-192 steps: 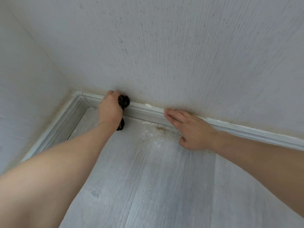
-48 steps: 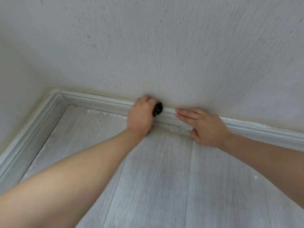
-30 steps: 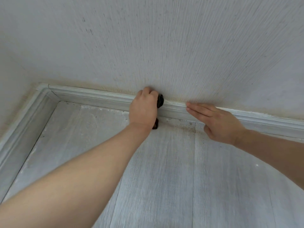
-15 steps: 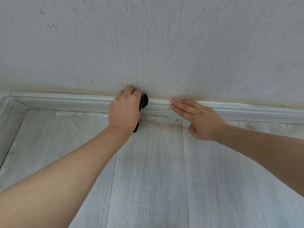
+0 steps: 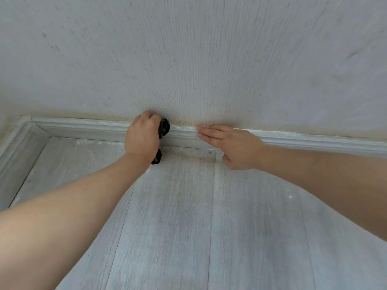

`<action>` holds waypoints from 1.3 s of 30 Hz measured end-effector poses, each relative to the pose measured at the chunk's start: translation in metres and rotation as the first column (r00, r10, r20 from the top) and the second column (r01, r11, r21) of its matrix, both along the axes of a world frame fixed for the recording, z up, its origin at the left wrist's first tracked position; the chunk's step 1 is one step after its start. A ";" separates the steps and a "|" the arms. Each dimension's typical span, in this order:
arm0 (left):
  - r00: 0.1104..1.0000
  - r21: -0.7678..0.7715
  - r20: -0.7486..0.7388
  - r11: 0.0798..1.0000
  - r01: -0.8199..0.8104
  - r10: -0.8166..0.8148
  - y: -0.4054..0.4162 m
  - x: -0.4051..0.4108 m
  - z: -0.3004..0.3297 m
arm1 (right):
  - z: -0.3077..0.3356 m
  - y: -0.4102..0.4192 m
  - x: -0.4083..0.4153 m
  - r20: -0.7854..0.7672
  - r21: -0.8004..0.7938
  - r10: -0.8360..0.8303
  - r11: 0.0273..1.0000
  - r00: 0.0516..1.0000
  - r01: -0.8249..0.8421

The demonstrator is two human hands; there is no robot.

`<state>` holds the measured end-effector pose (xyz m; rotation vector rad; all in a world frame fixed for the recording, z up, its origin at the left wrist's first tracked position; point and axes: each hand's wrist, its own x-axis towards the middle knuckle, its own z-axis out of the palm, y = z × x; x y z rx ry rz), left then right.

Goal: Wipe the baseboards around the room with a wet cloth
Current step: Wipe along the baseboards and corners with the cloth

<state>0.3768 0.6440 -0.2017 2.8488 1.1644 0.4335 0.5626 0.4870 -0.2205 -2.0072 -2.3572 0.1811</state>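
Observation:
A pale grey baseboard (image 5: 88, 128) runs along the foot of the wall and turns a corner at the far left. My left hand (image 5: 142, 138) grips a small dark cloth (image 5: 164, 127) and presses it against the baseboard; a bit of the cloth also pokes out under my wrist. Just to the right, my right hand (image 5: 234, 146) lies flat with straight fingers on the baseboard, its fingertips a short gap from the cloth. Most of the cloth is hidden inside my fist.
The textured grey wall (image 5: 209, 59) has a yellowish stain just above the baseboard. Dust and dark specks (image 5: 188, 152) lie on the grey plank floor (image 5: 178, 227) along the skirting. A second baseboard (image 5: 14, 151) runs down the left side from the corner.
Over the past seconds my left hand has dragged the cloth rightwards along the baseboard, away from the corner, and my right hand has shifted right ahead of it. In the last half second both stayed put.

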 end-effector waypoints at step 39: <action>0.994 -0.029 -0.030 0.994 -0.102 0.101 -0.042 0.039 0.011 | -0.017 -0.081 0.069 0.060 0.173 -0.060 0.984 0.996 0.049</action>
